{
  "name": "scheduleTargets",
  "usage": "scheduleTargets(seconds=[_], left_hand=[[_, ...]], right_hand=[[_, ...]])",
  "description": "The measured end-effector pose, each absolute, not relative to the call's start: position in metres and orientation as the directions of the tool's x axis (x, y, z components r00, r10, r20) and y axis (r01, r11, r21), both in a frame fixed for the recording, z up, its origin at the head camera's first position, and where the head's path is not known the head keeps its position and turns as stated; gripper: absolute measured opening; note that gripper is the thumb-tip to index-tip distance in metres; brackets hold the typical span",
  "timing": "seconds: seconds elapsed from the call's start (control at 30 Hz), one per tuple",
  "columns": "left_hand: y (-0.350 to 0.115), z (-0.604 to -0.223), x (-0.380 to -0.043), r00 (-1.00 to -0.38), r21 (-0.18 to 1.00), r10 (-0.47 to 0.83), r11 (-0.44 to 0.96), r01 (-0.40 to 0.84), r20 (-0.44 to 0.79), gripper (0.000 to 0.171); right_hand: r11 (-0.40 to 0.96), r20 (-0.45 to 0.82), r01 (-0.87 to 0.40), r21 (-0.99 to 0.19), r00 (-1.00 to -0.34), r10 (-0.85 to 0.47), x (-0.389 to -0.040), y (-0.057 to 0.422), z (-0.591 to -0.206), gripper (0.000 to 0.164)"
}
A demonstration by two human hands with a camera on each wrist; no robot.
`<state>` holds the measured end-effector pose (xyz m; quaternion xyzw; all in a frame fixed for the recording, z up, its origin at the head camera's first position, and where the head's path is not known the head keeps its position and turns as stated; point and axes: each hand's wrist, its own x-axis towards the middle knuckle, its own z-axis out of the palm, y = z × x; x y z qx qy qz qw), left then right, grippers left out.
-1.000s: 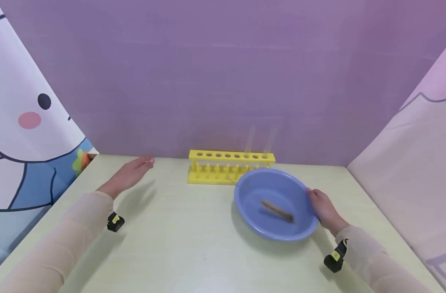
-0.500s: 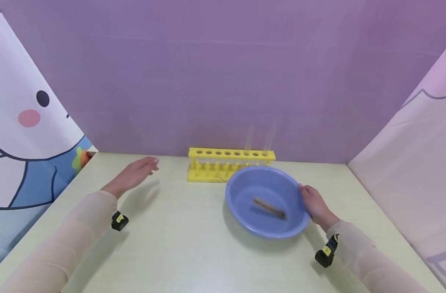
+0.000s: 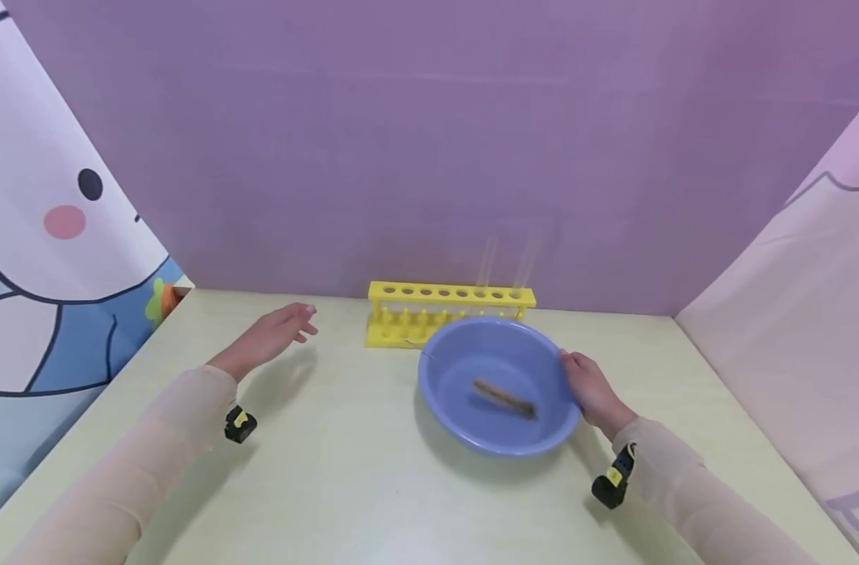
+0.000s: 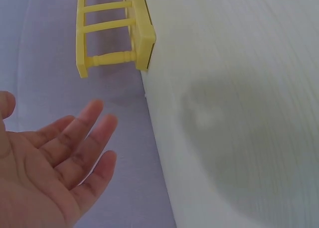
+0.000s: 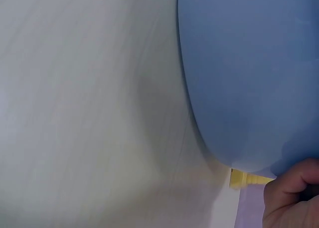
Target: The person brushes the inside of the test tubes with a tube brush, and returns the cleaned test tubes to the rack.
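In the head view my right hand [image 3: 597, 395] grips the right rim of a blue plastic basin [image 3: 464, 428], thumb at the inner edge. Inside the basin lies a brown test tube brush [image 3: 505, 399], slightly blurred; its thin wire handle sticks out over the left rim. From the right wrist view, the basin's outer wall [image 5: 239, 88] fills the right side and casts a shadow on the table. My left hand [image 3: 274, 333] hovers over the table at the left, holding nothing, its fingers loosely bent in the left wrist view.
A yellow test tube rack [image 3: 429, 292] stands at the back against the purple backdrop [image 3: 429, 157], its lower right part hidden by the basin. Two clear test tubes [image 3: 487, 263] rise from its right end. Printed cloth walls [image 3: 796, 337] border the pale table [image 3: 330, 486].
My right hand has carried the basin, with the brush inside, to the left, further in front of the rack. The left hand has drifted slightly right, its fingers a little more spread.
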<state>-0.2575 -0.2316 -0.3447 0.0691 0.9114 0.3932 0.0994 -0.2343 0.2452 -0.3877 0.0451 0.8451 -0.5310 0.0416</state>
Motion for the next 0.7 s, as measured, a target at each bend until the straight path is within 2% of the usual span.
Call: scheduleTargets(seconds=[0.7], left_hand=[[-0.220, -0.344, -0.257, -0.958, 0.733, 0.249, 0.677, 0.069, -0.140, 0.075]], right_hand=[[0.368, -0.162, 0.147, -0.918, -0.987, -0.009, -0.238, 0.226, -0.388, 0.046]])
